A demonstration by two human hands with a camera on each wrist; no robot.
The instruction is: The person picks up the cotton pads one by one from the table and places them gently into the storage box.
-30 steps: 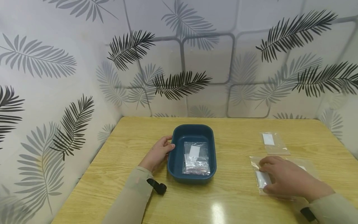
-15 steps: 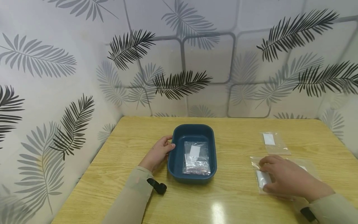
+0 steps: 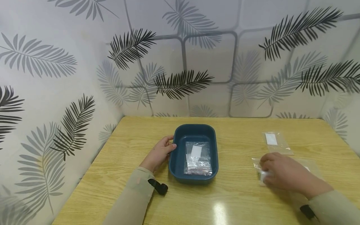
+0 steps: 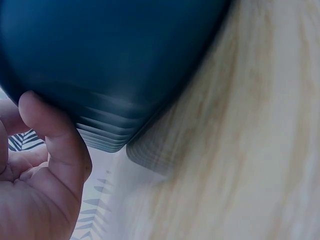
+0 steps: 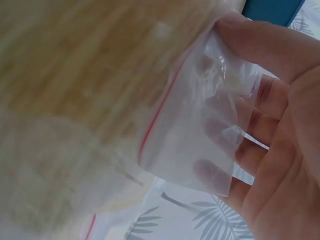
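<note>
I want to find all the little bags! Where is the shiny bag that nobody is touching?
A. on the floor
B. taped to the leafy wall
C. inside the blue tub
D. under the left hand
C: a clear bag lies flat on the bottom of the blue tub, while the left hand only touches the tub's outer side and the right hand grips a different bag on the table.

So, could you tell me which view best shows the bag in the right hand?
The right wrist view: the clear zip bag fills it, pinched by the right hand. The head view hides most of it under that hand; the left wrist view misses it.
</note>
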